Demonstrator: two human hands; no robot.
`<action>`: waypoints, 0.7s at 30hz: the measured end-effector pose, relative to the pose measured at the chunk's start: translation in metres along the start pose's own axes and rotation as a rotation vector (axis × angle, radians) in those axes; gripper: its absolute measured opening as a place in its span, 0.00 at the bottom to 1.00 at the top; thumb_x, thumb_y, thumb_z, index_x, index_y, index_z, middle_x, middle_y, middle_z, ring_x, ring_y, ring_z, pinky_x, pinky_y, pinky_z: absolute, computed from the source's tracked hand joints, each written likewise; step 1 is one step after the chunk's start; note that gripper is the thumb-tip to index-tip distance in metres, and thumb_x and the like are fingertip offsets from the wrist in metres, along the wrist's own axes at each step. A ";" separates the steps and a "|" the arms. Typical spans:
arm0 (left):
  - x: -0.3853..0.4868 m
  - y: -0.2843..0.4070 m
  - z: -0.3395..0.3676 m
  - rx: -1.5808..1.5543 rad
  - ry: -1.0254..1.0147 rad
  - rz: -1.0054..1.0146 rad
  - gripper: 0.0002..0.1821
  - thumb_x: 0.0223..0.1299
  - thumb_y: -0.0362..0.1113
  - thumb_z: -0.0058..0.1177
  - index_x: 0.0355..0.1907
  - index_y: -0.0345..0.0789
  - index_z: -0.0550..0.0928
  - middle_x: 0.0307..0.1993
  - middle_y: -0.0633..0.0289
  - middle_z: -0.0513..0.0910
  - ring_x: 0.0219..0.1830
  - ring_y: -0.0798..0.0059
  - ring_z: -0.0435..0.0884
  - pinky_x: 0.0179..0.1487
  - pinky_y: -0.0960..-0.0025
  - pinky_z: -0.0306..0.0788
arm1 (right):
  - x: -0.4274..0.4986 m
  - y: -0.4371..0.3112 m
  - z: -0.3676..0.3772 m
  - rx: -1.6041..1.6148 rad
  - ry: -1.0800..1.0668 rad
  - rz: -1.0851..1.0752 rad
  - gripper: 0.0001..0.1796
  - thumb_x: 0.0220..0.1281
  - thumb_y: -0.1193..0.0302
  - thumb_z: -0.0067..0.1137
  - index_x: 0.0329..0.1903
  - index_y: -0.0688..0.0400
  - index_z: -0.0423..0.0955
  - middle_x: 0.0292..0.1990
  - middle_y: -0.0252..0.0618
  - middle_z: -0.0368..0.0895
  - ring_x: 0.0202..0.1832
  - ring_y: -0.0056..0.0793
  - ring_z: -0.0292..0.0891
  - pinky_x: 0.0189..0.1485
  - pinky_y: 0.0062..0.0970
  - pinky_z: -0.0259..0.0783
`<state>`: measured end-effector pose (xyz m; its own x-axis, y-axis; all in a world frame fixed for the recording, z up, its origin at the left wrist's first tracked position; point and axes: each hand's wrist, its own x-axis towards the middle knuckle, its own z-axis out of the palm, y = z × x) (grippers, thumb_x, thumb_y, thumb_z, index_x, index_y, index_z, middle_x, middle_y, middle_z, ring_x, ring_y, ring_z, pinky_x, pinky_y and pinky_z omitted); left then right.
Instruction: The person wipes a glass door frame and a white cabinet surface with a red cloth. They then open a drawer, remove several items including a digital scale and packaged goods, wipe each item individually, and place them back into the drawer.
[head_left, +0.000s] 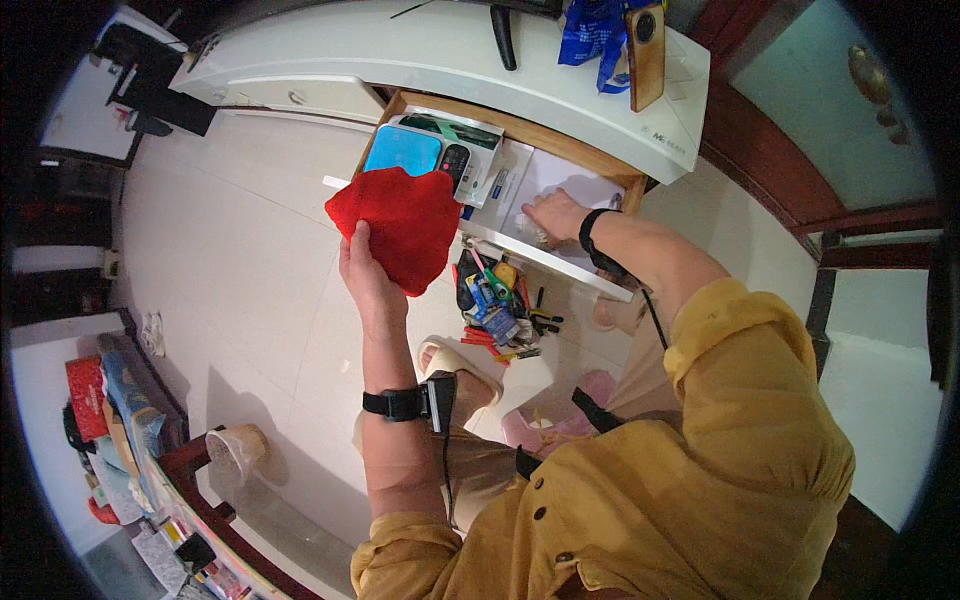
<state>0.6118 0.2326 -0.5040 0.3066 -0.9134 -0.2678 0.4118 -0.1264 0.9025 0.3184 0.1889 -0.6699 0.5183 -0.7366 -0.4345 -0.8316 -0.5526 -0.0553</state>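
Observation:
My left hand (369, 274) grips a red cloth (405, 225) by its lower left edge, in front of the left end of an open drawer (555, 259). Inside the drawer's right part is my right hand (556, 214), its fingers low over the white bottom. A small whitish thing (541, 234) lies by its palm; whether the fingers hold anything is hidden. To the left in the drawer are a blue box (403, 150), a black remote control (454, 161) and a white box (480, 180). The cloth overlaps the drawer's front left corner.
On the tiled floor below the drawer lies a pile of hand tools and packets (495, 307). A white TV cabinet (435, 67) carries a phone (646, 56) and a blue bag (589, 37). A waste basket (238, 450) stands at lower left, beside a cluttered table (247, 559).

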 end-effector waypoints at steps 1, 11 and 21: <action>0.000 0.000 0.000 0.006 0.005 0.011 0.19 0.71 0.38 0.47 0.59 0.30 0.73 0.53 0.54 0.80 0.53 0.66 0.80 0.58 0.63 0.75 | 0.001 0.000 -0.003 -0.017 -0.036 0.008 0.39 0.43 0.60 0.73 0.60 0.57 0.68 0.49 0.47 0.80 0.52 0.43 0.79 0.50 0.48 0.72; -0.001 0.001 0.000 -0.129 -0.088 -0.079 0.24 0.71 0.42 0.48 0.64 0.31 0.70 0.60 0.54 0.77 0.61 0.62 0.76 0.65 0.57 0.68 | -0.037 0.019 -0.069 0.722 0.094 0.216 0.47 0.44 0.54 0.71 0.63 0.67 0.62 0.55 0.57 0.75 0.53 0.46 0.76 0.56 0.37 0.72; -0.024 0.005 0.025 -0.475 -0.529 -0.289 0.30 0.72 0.46 0.45 0.71 0.36 0.64 0.69 0.56 0.69 0.71 0.59 0.67 0.73 0.51 0.58 | -0.154 -0.015 -0.158 1.785 0.543 0.098 0.45 0.50 0.63 0.72 0.69 0.59 0.57 0.57 0.40 0.73 0.59 0.30 0.73 0.61 0.33 0.69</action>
<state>0.5847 0.2441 -0.4843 -0.2715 -0.9481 -0.1657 0.7742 -0.3174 0.5476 0.2831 0.2491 -0.4604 0.1620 -0.9626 -0.2172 0.1271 0.2386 -0.9628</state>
